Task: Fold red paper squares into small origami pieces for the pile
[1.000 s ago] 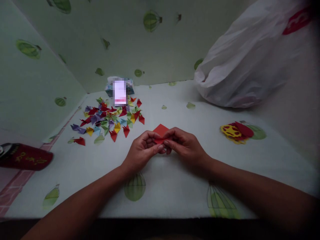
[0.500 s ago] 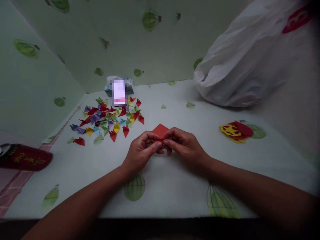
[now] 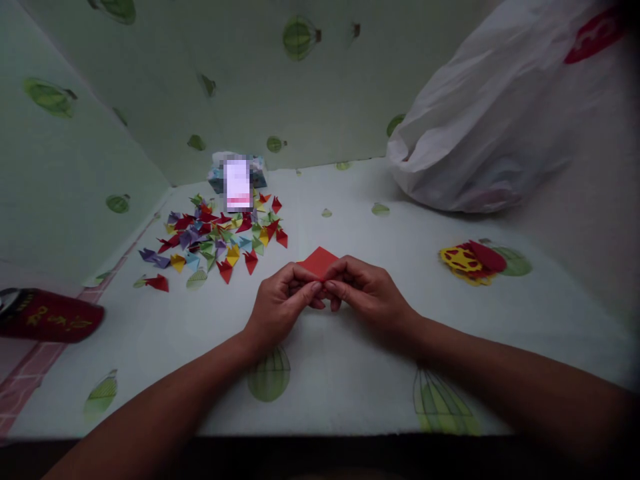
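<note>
A small sheet of red origami paper (image 3: 320, 260) is held just above the table between both hands, its far corner pointing away from me. My left hand (image 3: 285, 293) pinches its near edge with thumb and fingers. From the other side my right hand (image 3: 360, 285) pinches the same edge, the two thumbs nearly meeting. My fingers hide the near part of the sheet. Beyond my left hand lies a heap of small folded paper cranes (image 3: 215, 237) in red, yellow, green, purple and blue.
A lit phone (image 3: 238, 183) leans on a tissue box (image 3: 259, 175) behind the cranes. At the left edge lies a red can (image 3: 55, 315). Yellow and red paper cut-outs (image 3: 467, 260) are at the right, below a large white plastic bag (image 3: 480, 133). The tablecloth (image 3: 340, 380) has balloon prints.
The thumbs have slid slightly along the near edge, and less of the red strip shows beneath the fingers. Both hands stay in nearly the same place.
</note>
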{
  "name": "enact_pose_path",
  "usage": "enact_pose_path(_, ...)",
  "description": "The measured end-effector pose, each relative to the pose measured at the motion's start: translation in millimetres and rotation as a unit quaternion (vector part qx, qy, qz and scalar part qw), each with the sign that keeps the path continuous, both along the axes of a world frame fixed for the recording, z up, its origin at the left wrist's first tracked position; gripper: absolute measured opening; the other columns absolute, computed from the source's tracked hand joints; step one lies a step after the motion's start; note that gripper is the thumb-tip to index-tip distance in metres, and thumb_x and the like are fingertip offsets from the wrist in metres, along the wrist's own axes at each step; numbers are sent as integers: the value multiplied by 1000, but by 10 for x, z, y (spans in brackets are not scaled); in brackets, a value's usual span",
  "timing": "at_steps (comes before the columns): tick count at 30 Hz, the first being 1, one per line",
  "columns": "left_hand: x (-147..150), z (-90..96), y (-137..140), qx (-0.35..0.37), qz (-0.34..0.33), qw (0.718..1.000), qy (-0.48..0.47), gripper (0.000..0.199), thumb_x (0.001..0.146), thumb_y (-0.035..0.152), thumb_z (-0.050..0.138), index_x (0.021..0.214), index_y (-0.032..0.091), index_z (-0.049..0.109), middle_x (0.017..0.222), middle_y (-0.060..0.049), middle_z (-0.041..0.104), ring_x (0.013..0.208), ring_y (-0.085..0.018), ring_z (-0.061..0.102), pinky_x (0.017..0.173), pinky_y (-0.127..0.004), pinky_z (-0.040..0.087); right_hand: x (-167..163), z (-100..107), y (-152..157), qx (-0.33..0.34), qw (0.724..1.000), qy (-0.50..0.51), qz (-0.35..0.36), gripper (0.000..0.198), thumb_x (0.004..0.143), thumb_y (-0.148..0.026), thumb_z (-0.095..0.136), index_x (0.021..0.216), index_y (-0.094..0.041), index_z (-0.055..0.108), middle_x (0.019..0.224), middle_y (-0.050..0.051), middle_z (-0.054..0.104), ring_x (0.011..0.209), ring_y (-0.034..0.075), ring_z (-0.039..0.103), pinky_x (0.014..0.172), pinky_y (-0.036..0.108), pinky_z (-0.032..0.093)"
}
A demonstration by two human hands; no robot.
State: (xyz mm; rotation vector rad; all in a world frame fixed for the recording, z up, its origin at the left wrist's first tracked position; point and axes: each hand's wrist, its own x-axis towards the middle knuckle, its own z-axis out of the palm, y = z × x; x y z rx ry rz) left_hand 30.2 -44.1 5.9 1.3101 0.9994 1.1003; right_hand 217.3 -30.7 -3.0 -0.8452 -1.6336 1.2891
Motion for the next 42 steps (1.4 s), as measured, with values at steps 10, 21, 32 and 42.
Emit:
enact_pose_path(10, -12, -6, -27, 43, 48, 997, 48, 13, 84, 26, 77, 80, 17, 69, 72, -1, 72, 68, -15, 70, 68, -27, 59, -2, 27, -16, 44, 999, -26, -5, 7, 92, -24, 65, 89, -19, 60, 79, 1, 71, 61, 11, 66, 60, 25, 51)
enact_pose_path(21, -43, 23, 4, 73, 45, 994, 64, 10, 84, 24, 77, 78, 19, 71, 79, -1, 66, 76, -13, 61, 72, -25, 50, 11, 27, 11, 118, 990, -76, -14, 7, 90, -22, 65, 84, -19, 64, 74, 0, 65, 66, 12, 57, 62, 26, 45)
enact_pose_path(32, 31, -51, 23, -219, -24, 965, -145, 24, 76, 32, 85, 77, 13, 69, 78, -2, 65, 68, -10, 57, 66, -24, 45, -3, -20, 25, 15, 999, -50, 12, 6, 86, -22, 65, 82, -18, 65, 70, -1, 64, 62, 12, 57, 59, 26, 45)
enact_pose_path(42, 3, -33, 18, -131, -26, 991, -13, 28, 83, 40, 77, 76, 16, 64, 64, 2, 59, 61, -10, 49, 63, -24, 37, 14, 66, -35, -14, 996, -83, -4, 22, 89, -27, 57, 68, -19, 60, 63, 0, 59, 61, 13, 53, 58, 27, 40)
